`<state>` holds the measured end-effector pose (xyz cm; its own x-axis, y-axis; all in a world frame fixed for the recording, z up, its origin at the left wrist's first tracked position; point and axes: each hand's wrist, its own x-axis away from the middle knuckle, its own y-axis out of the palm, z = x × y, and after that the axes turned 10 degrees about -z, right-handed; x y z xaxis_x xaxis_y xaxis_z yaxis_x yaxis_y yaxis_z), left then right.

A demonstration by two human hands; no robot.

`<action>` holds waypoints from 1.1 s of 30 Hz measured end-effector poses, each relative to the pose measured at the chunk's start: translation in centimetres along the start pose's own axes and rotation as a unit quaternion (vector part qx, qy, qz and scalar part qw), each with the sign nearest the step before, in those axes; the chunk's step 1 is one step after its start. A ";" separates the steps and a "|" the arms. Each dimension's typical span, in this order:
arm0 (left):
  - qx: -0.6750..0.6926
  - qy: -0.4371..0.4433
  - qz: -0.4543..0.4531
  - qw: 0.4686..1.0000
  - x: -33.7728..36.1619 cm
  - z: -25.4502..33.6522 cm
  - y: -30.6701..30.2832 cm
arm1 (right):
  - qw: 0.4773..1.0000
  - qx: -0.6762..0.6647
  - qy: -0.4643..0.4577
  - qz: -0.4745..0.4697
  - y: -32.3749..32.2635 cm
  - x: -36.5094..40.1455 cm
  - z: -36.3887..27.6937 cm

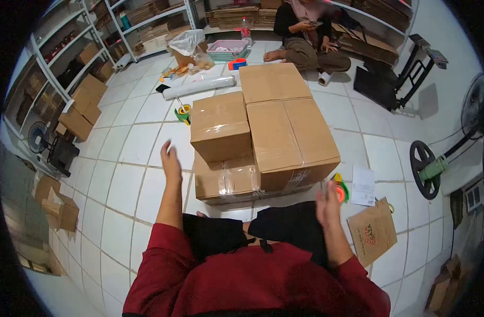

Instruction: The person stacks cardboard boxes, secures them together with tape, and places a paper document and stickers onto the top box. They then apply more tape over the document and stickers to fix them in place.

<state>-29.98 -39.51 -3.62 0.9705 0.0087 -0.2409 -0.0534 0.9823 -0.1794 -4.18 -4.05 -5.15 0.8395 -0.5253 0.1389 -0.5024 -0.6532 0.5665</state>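
Observation:
Several taped cardboard boxes are stacked on the floor in front of my crossed legs. A smaller box (pixel 220 119) rests on a lower box (pixel 226 179) at the left, and a large box (pixel 292 137) stands at the right. My left hand (pixel 171 161) is raised left of the stack, fingers apart, holding nothing. Slightly blurred, my right hand (pixel 328 205) is above my right knee with fingers stretched out. Just beyond it lies a green and yellow tape dispenser (pixel 343 191); I see no grip on it.
Another tape dispenser (pixel 183 113) and a plastic-wrapped roll (pixel 199 87) lie behind the stack. At the right are a white paper (pixel 363 185), a flat cardboard piece (pixel 374 232) and a fan (pixel 432 169). A person (pixel 310 39) sits at the back holding a phone.

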 end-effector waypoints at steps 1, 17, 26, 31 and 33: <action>-0.005 -0.052 0.016 0.999 -0.6 -5.9 -2.0 | 0.999 -0.030 0.040 0.020 2.9 0.9 0.1; -0.110 -0.416 -0.448 0.784 8.3 -3.7 1.7 | 0.999 -0.019 0.031 -0.008 5.6 -7.2 -0.6; -0.201 -0.400 -0.575 0.685 0.3 -6.4 6.2 | 0.985 0.058 0.096 -0.130 1.3 -22.7 -8.9; -0.310 -0.191 -0.105 0.926 -8.1 -5.2 4.4 | 0.981 0.121 -0.012 -0.152 1.7 -20.3 -3.8; -0.277 -0.107 -0.074 0.952 -10.3 -9.2 4.7 | 0.930 0.340 -0.139 -0.017 3.5 -17.6 0.1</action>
<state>-42.41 -36.75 -10.78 0.9996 -0.0253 0.0148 0.0285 0.7272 -0.6858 -20.68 2.89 -5.69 0.8194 -0.5563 -0.1386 -0.5699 -0.8166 -0.0919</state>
